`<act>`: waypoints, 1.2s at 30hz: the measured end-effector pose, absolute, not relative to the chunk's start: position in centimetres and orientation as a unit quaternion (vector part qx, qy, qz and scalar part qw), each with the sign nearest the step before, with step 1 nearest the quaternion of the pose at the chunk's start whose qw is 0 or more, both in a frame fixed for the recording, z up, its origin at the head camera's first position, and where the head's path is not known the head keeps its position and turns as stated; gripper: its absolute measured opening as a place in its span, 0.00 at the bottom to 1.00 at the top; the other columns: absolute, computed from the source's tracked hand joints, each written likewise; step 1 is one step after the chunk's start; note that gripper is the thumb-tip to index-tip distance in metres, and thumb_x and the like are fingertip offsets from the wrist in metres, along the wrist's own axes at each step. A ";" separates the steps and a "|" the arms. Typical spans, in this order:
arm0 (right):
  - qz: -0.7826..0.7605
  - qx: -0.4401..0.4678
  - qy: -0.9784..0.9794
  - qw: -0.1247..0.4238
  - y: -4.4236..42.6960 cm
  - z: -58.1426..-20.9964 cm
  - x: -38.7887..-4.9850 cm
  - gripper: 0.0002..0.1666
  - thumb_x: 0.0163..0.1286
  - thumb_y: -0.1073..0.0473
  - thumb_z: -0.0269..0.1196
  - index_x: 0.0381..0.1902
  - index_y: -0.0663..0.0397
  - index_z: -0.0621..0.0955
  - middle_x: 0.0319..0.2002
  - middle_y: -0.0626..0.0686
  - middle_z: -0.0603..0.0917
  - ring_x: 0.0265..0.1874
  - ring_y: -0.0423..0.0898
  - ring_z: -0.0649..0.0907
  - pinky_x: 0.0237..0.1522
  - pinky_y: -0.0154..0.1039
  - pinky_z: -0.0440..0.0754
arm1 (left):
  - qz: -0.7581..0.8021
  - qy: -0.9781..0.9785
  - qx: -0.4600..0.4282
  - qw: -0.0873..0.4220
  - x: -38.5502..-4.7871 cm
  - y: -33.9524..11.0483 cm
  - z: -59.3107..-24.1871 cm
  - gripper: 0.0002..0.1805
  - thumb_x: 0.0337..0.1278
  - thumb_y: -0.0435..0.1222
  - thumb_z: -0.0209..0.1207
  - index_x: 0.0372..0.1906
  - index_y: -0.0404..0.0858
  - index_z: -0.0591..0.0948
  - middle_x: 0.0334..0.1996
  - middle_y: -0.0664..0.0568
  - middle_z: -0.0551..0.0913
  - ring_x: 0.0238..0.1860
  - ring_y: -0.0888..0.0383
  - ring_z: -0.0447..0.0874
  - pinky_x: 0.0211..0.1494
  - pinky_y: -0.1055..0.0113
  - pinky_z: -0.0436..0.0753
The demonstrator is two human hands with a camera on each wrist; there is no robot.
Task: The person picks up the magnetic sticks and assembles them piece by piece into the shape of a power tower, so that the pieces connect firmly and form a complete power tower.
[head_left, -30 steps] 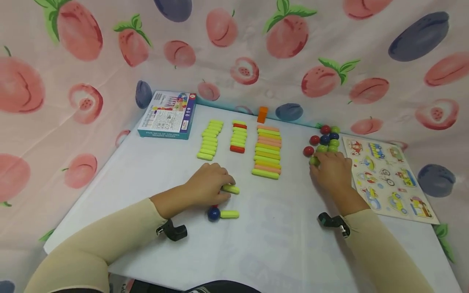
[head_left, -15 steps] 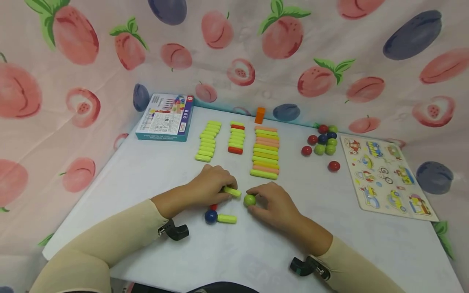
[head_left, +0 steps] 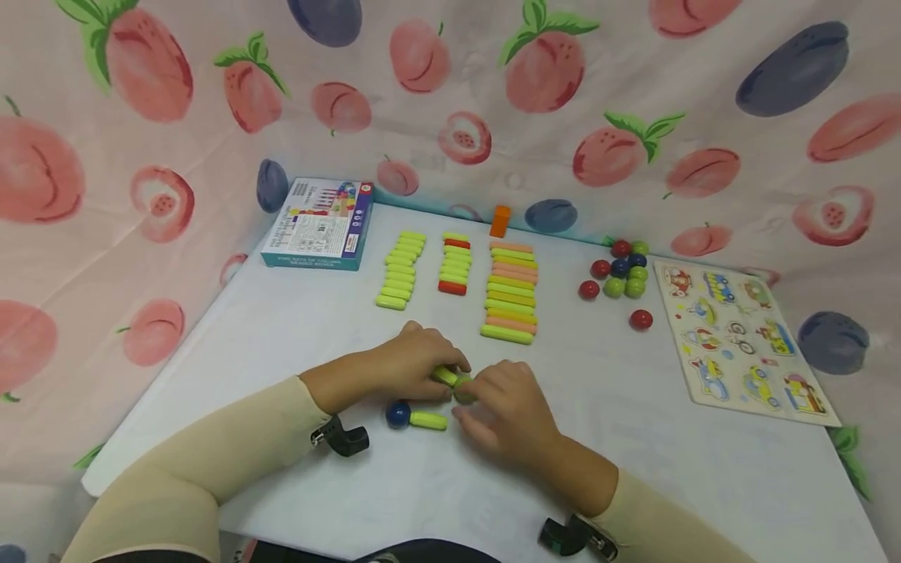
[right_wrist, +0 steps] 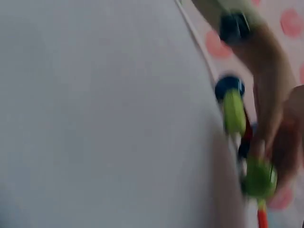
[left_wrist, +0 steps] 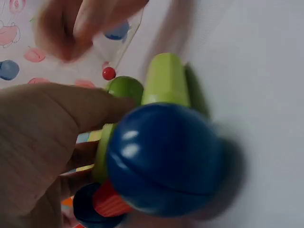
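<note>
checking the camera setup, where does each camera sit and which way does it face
Head: worn on the head, facing forward and down at the table; left hand, right hand and sleeves show.
Left wrist: worn there, looking past the left hand at the blue ball; right hand blurred.
Right wrist: worn there, looking across the table; left hand blurred by a green ball, right hand unclear.
Shared by head and left wrist: blue ball and light green stick beside it.
</note>
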State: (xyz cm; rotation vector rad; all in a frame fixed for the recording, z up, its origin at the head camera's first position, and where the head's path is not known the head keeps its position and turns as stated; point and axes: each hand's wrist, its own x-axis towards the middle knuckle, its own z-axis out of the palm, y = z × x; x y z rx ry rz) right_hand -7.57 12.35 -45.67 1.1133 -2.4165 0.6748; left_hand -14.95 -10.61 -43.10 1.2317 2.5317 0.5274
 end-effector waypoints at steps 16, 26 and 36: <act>0.096 0.379 -0.911 0.130 12.0 -45.9 -7.8 0.15 0.64 0.60 0.76 0.49 0.41 0.91 0.31 0.42 0.82 0.29 0.42 0.81 0.37 0.42 0.69 | 0.214 0.884 0.369 0.188 -16.3 -11.1 -42.6 0.14 0.70 0.45 0.67 0.57 0.51 0.88 0.37 0.67 0.85 0.41 0.65 0.81 0.50 0.59 0.74; 0.225 0.183 -0.957 -0.012 11.6 -45.3 -7.9 0.18 0.69 0.38 0.70 0.30 0.42 0.83 0.17 0.38 0.73 0.20 0.38 0.73 0.23 0.38 0.71 | 0.237 0.898 0.318 0.190 -15.2 -10.9 -42.8 0.21 0.73 0.48 0.65 0.65 0.49 0.84 0.30 0.64 0.83 0.33 0.63 0.79 0.40 0.64 0.78; 0.312 0.117 -0.938 -0.098 9.4 -45.0 -9.4 0.13 0.65 0.47 0.73 0.27 0.43 0.83 0.18 0.40 0.79 0.22 0.40 0.77 0.24 0.38 0.72 | 0.257 0.918 0.253 0.162 -15.0 -12.2 -43.4 0.17 0.71 0.49 0.67 0.57 0.47 0.86 0.26 0.61 0.81 0.28 0.61 0.77 0.33 0.63 0.75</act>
